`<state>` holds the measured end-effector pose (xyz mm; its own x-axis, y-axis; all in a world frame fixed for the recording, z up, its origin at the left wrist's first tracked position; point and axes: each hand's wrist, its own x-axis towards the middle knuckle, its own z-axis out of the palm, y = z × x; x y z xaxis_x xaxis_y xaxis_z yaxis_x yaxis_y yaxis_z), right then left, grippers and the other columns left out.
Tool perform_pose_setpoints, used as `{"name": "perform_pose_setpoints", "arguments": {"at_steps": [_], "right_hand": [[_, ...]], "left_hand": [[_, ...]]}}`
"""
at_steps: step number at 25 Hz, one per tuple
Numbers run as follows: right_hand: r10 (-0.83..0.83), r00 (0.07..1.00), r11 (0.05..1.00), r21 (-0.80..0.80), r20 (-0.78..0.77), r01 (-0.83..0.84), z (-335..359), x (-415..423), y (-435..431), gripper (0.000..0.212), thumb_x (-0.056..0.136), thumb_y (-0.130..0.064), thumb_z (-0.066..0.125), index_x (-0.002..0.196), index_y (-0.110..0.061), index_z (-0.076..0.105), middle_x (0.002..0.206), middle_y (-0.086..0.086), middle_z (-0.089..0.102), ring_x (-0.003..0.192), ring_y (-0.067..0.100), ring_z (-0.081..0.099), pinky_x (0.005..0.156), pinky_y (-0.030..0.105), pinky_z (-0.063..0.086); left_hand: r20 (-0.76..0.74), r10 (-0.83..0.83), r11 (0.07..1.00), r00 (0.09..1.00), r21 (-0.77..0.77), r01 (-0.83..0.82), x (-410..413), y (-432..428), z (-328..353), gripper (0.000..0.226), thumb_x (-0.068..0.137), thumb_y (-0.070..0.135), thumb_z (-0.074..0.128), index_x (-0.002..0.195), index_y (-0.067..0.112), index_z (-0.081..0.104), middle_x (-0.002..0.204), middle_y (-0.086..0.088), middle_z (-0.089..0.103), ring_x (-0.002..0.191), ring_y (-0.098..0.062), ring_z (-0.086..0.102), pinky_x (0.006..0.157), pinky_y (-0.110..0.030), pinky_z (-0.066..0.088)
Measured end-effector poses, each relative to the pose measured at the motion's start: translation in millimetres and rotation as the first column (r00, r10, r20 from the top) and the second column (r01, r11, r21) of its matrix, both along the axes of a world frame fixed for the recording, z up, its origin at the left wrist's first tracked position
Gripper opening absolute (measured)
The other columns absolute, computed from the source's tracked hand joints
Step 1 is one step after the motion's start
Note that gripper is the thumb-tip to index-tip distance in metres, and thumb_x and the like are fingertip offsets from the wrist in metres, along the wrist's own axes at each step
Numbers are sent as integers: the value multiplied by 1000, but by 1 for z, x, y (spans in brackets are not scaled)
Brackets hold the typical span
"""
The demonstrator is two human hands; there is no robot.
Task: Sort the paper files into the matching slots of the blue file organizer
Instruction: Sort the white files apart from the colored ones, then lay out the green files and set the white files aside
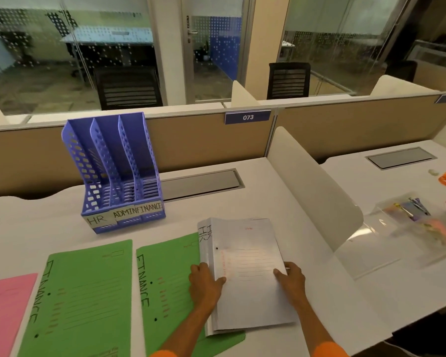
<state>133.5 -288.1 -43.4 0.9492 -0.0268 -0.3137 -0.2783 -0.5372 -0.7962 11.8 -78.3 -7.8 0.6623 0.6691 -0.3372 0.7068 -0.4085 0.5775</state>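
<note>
The stack of white paper files [250,274] lies flat on the white desk [255,199], long axis running near-to-far, spine edge left. Its left edge overlaps the right-hand green "FINANCE" folder [170,287]. The left hand [204,283] presses on that left edge, fingers together; the right hand [291,279] lies flat on the right edge, thumb on the cover. The blue perforated plastic file organizer [113,173] stands upright far-left, slots opening toward the viewer. Bare desk lies between stack and organizer.
</note>
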Motion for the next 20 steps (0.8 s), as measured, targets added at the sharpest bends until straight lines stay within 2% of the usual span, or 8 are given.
{"name": "perform_pose_setpoints", "arguments": {"at_steps": [2,4,8,12,20], "right_hand": [[-26,999,995,-93,37,30,-3,3,3,46,78,-21,75,117,-2,57,112,20,62,96,32,61,83,36,50],[-40,998,991,-129,53,46,-3,4,6,51,78,-24,76,119,-1,57,115,21,61,101,34,61,87,37,49],[-40,997,991,-124,62,47,-1,7,2,45,79,-18,75,115,3,58,112,22,64,101,35,61,87,35,47],[-41,997,992,-121,58,48,1,11,-15,43,76,-12,77,113,2,59,109,20,65,99,34,61,85,34,46],[12,999,989,-148,51,-5,-4,26,-47,50,72,-15,80,115,-5,58,111,16,64,101,32,60,91,43,49]], "left_hand": [[-68,38,999,997,0,-38,1,1,-1,70,74,47,77,123,10,44,125,-9,44,111,-25,49,79,-36,49],[-69,102,987,992,-120,-109,3,0,-3,77,72,45,80,126,6,41,128,-13,43,116,-29,47,86,-41,49],[-52,157,962,986,-220,-164,5,-3,-8,75,69,36,84,123,4,43,126,-15,44,117,-31,47,93,-45,49],[-22,155,944,988,-291,-155,3,-20,-12,73,63,27,88,119,5,45,123,-14,45,112,-31,49,94,-43,50],[11,132,930,991,-349,-120,4,-52,-9,73,61,21,89,117,6,45,122,-12,42,111,-29,49,94,-37,48]]}}
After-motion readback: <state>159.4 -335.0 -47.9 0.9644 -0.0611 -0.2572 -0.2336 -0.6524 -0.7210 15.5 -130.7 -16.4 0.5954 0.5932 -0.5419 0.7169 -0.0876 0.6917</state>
